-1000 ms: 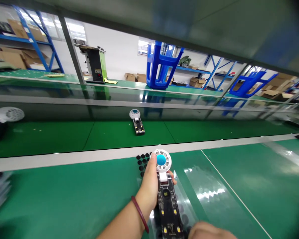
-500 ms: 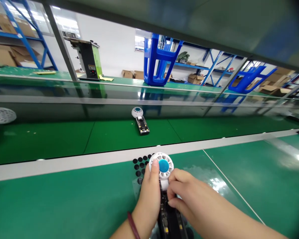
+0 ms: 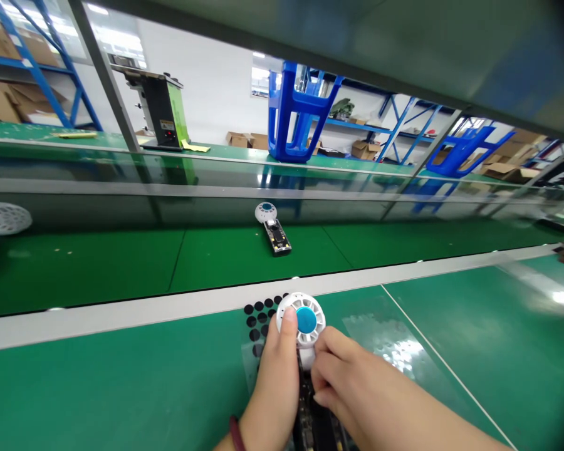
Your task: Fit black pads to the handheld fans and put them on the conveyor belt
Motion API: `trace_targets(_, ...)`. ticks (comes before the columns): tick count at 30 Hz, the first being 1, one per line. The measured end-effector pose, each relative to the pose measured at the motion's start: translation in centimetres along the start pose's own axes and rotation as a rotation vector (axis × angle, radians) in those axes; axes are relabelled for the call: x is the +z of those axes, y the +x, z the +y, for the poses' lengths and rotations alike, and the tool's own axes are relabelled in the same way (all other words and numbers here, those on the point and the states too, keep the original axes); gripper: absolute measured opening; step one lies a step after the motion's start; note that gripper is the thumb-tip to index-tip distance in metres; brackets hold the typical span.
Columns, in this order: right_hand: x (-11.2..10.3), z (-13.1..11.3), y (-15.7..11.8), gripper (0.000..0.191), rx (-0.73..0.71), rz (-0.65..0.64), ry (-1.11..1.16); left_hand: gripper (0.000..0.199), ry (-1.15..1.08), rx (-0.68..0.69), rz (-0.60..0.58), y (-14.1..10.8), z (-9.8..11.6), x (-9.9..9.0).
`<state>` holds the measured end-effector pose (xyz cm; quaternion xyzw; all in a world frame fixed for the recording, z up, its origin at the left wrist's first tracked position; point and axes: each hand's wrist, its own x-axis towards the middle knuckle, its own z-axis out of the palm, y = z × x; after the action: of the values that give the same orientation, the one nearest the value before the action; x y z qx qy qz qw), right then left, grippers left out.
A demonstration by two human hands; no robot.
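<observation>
My left hand (image 3: 282, 369) is closed around a handheld fan (image 3: 306, 321), its thumb lying on the rim of the white slotted head with a blue round centre. Below the head come a white neck and a dark body with an exposed circuit board, partly covered by my hands. My right hand (image 3: 341, 369) is curled in a pinch against the neck and upper board; whatever its fingertips hold is hidden. Under the fan lies a clear sheet with rows of black round stickers (image 3: 254, 334) on the green bench.
Beyond the pale bench rail (image 3: 122, 322), a second fan (image 3: 277, 237) with a bare board lies on the green belt (image 3: 225, 263). Another white fan head (image 3: 7, 218) shows at far left. Upturned blue stools (image 3: 294, 116) and a black machine (image 3: 162, 113) stand behind. A shelf overhangs above.
The belt has carried the second fan slightly to the right. A blurred brown shape has come in at the right edge. My hands keep nearly the same hold on the fan.
</observation>
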<state>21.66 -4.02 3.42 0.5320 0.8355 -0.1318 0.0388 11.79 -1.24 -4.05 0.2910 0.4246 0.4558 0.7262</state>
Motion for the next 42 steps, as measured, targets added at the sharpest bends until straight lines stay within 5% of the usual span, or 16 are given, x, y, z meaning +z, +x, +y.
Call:
trace_targets(11,-0.9,-0.2,-0.1,0.011,0.071,-0.112,0.062,0.049,0.03,-0.022,0.029,-0.2,1.0,0.5)
trace_targets(21,-0.2,-0.1,0.1,0.011,-0.02,-0.041,-0.054,0.049,0.022,-0.029,0.033,-0.1,1.1,0.5)
trace_targets(31,-0.4,-0.3,0.0,0.014,0.187,-0.09,0.181,0.049,0.041,-0.012,0.026,-0.2,1.0,0.3)
trace_targets(42,1.5,0.0,-1.1,0.02,0.23,0.142,0.308,0.051,0.032,-0.022,0.005,0.1,0.0,-0.1)
